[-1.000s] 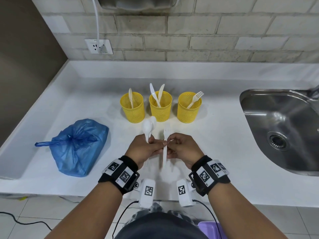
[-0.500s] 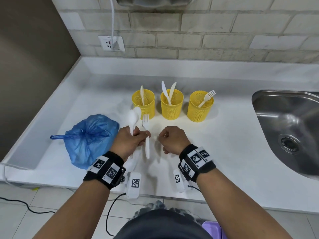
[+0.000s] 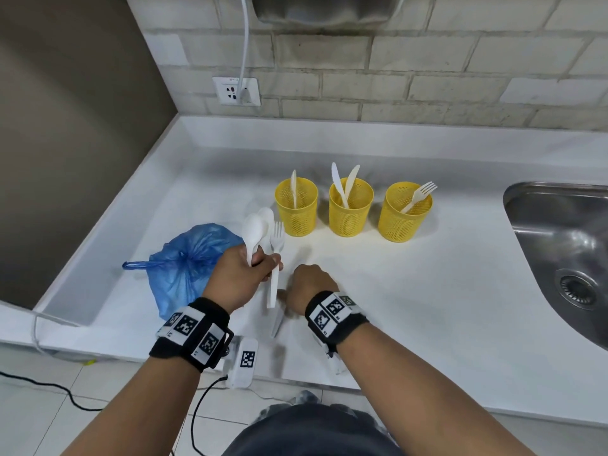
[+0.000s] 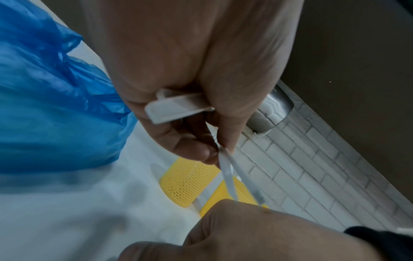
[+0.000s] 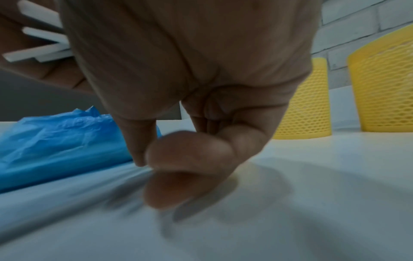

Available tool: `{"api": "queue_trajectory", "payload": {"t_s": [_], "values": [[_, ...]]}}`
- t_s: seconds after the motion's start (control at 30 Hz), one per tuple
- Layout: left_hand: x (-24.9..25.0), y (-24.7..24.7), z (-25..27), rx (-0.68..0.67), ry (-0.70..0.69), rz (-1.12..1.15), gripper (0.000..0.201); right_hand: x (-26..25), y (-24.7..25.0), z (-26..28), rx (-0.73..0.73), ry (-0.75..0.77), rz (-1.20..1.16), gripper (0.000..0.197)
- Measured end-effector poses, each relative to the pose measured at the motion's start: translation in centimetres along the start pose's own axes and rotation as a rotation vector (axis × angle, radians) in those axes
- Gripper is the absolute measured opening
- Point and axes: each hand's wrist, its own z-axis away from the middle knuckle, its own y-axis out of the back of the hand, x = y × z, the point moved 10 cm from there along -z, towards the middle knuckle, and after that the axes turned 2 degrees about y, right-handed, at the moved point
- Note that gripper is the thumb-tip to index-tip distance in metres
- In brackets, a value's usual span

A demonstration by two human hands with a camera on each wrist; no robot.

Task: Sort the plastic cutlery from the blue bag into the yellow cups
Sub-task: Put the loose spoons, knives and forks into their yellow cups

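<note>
The sort is part done, and the step in hand is dealing out a held bunch. The left hand (image 3: pixel 245 274) has its grip curled round a bunch of white plastic cutlery: two spoons (image 3: pixel 255 230) and a fork (image 3: pixel 275 258), heads up, handles sticking out below the fist. The left wrist view confirms the handles are pinched between thumb and fingers.

The right hand (image 3: pixel 311 284) sits just beside the left, low over the bench (image 3: pixel 427 291). Its fingers are curled and, in the right wrist view, thumb and fingertips are drawn together on nothing that I can see. A pale, blurred streak lies on the bench under that hand; I cannot tell whether it is a piece of cutlery or a shadow.

Three yellow cups (image 3: pixel 350 205) stand in a row behind the hands. The left cup (image 3: pixel 296 209) holds one white piece, probably a spoon seen edge-on. The middle one holds two knives, the right cup (image 3: pixel 403 213) one fork. The blue bag (image 3: pixel 187 264) lies knotted to the left of the hands, touching the bench.

Judgement: the next move calls for one piece to be drawn from the bunch and dropped into the cup of its kind, the fork to the right cup and the spoons most likely to the left. The risk is that the thin, slippery handles loosen together when one is pulled.
</note>
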Motion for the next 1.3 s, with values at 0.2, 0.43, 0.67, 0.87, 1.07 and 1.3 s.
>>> {"api": "queue_trajectory", "payload": {"t_s": [0.2, 0.43, 0.67, 0.87, 1.07, 1.3], "values": [[-1.2, 0.8, 0.0, -0.033, -0.017, -0.036, 0.041, -0.9, -0.5, -0.5, 0.002, -0.003, -0.021, 0.014], [-1.7, 3.0, -0.1, -0.016, -0.003, 0.013, 0.04, -1.3, -0.2, -1.3, -0.025, 0.005, -0.026, 0.025], [-1.2, 4.3, -0.3, -0.005, -0.021, 0.04, 0.04, -1.8, 7.0, -1.4, 0.223, 0.113, -0.312, 0.007], [-1.1, 6.0, -1.6, 0.043, -0.045, 0.078, 0.018, -2.4, 15.8, -0.3, 0.583, 0.219, -0.636, 0.006], [0.1, 6.6, -2.6, 0.018, -0.104, 0.141, 0.028, -1.2, 20.0, -0.3, 0.865, 0.213, -0.655, 0.013], [1.2, 5.5, -2.9, -0.023, -0.108, 0.19, 0.017, -1.3, 18.0, -2.5, 0.786, 0.166, -0.445, 0.002]]}}
